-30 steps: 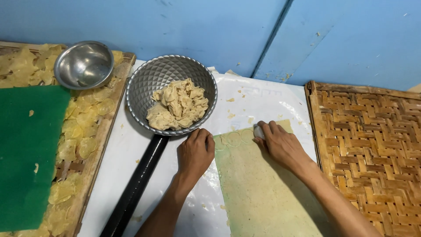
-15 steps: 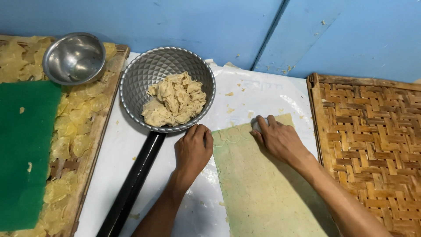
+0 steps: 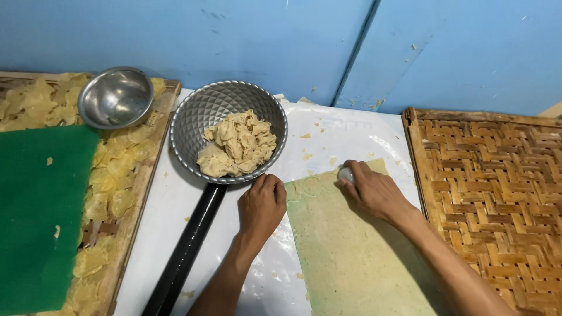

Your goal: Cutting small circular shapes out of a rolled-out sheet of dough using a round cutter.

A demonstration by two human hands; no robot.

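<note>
Head view: dough sheet [image 3: 357, 251] lengthwise toward wall

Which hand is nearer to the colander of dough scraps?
The left. The left hand lies just below the colander rim, almost touching it. The right hand is farther to the right, pressing a small white cutter on the dough sheet.

The right hand [image 3: 374, 190] mostly hides a small white round object [image 3: 345, 174]; the flat pale-green dough sheet [image 3: 357, 251] beneath it runs off the bottom edge.
</note>
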